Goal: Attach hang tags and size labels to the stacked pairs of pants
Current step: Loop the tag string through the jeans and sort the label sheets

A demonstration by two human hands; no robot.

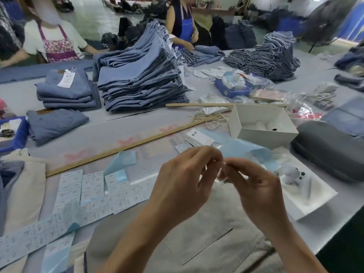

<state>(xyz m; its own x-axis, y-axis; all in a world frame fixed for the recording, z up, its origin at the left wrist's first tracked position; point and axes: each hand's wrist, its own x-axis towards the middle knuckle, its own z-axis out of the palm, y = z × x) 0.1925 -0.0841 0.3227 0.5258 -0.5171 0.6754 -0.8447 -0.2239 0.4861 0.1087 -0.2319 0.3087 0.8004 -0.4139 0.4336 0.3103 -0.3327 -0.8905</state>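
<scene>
L hand (185, 180) & R hand (254, 186) meet fingertip to fingertip above grey pants (197, 243). Fingers curled, pinching sth small; can't tell what.

Sheets of size labels (82, 186) are lying across the near left of the table (110, 123), and a long wooden ruler (126, 147) is running diagonally behind them, leaving a bare strip of table between ruler and folded jeans (56, 125). To the right, an open white box (262, 123), a dark case (331, 150) and a white tray (307, 192) are crowding the reach, with a stack of hang tags (200, 137) lying just left of the box. Farther back a tall stack of pants (141, 75) is walling off the middle.
</scene>
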